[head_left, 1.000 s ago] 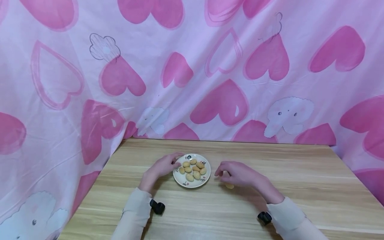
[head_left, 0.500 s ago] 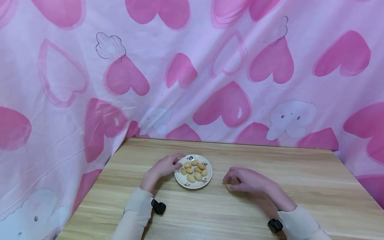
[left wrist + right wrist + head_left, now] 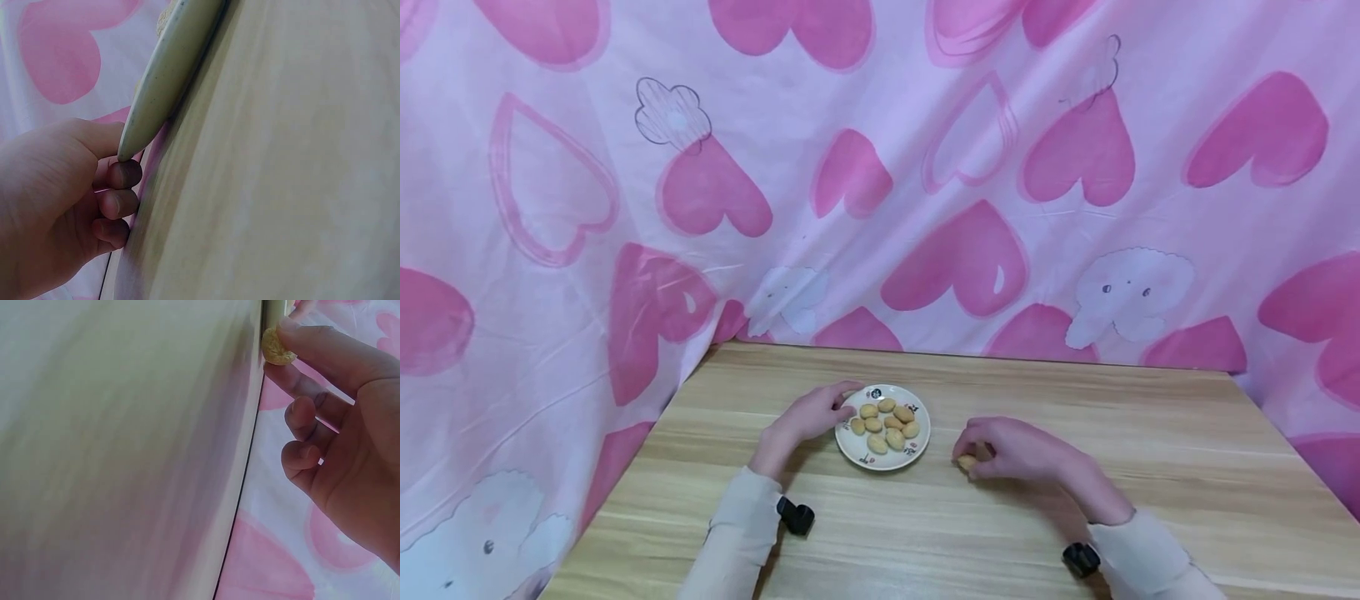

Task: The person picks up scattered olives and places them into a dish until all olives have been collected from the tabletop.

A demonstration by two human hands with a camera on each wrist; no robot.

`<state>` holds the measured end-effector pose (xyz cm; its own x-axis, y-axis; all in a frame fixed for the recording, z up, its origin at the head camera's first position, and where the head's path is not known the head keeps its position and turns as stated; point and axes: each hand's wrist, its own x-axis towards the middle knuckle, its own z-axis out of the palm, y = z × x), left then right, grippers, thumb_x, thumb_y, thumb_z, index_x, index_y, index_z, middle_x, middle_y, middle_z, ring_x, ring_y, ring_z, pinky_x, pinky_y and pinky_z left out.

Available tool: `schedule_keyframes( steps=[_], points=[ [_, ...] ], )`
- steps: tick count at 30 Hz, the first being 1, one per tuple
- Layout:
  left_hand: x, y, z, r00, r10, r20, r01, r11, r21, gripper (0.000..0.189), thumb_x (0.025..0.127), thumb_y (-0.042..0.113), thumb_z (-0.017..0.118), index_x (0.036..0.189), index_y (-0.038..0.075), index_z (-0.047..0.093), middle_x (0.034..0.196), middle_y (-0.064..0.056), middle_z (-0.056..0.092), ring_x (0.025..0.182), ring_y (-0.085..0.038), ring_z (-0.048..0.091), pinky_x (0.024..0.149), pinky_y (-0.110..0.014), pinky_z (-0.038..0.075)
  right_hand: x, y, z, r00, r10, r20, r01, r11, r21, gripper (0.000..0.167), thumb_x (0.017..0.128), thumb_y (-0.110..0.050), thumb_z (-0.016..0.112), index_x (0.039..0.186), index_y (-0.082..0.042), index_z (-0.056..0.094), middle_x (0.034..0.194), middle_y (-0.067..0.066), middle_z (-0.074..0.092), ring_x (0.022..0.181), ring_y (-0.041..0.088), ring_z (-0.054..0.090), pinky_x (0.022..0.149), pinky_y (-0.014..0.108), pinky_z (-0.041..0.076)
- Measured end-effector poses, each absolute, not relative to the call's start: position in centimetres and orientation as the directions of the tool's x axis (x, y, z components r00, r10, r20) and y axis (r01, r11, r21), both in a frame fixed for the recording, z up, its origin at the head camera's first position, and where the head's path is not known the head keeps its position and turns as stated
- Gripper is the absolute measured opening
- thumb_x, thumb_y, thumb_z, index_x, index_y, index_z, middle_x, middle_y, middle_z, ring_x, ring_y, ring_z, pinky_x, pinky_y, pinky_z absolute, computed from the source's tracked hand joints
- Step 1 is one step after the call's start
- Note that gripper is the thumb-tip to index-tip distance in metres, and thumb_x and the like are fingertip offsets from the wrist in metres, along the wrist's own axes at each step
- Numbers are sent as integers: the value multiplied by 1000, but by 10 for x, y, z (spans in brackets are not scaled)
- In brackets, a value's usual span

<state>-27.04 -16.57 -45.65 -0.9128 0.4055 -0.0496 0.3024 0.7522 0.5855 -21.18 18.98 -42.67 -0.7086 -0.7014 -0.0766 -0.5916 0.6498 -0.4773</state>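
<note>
A white plate (image 3: 850, 454) with small printed figures on its rim sits on the table, holding several small tan oval biscuits (image 3: 877, 444). My left hand (image 3: 811, 414) grips the plate's left edge. In the left wrist view, the thumb lies over the rim and the curled fingers are under it. To the right of the plate, my right hand (image 3: 1011, 450) pinches one more such biscuit (image 3: 278, 347) between thumb and index finger, low over the wood. Its other fingers are curled loosely, touching nothing. The plate's far left rim is partly hidden by the left hand.
The wood-grain table (image 3: 1150, 450) stretches to both sides of the plate. Behind and to the left hangs a pink cloth (image 3: 820, 100) printed with hearts, meeting the table's back edge. Each wrist carries a small black camera (image 3: 795, 517).
The right hand has come down onto the biscuit that lay right of the plate, taken it between thumb and finger, and shifted slightly left. The left hand keeps its hold on the plate.
</note>
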Motion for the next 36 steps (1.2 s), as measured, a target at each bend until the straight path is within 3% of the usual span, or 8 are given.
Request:
schedule_keyframes(
  steps=[11, 19, 36],
  points=[
    [-270, -165, -457, -912, 406, -52, 299, 747, 593, 50, 97, 24, 61, 146, 21, 50, 74, 0, 54, 62, -14, 46, 58, -31, 39, -212, 156, -413, -705, -710, -13, -630, 634, -448, 23, 87, -27, 74, 110, -27, 74, 98, -17, 62, 84, 12, 58, 74, 24, 47],
    [-270, -165, -456, -914, 402, -58, 293, 751, 592, 51, 98, 25, 61, 147, 21, 49, 74, 0, 54, 63, -14, 47, 58, -31, 40, -217, 134, -406, -675, -736, 45, -693, 613, -380, 26, 87, -28, 75, 111, -22, 74, 100, -13, 64, 90, 11, 58, 80, 27, 49],
    [-271, -165, -457, -911, 409, -50, 307, 754, 580, 50, 97, 24, 61, 146, 22, 50, 76, 0, 55, 65, -14, 49, 61, -32, 41, -225, 93, -403, -625, -777, 78, -749, 569, -339, 23, 85, -27, 75, 109, -23, 74, 97, -12, 64, 92, 11, 58, 85, 27, 48]
  ],
)
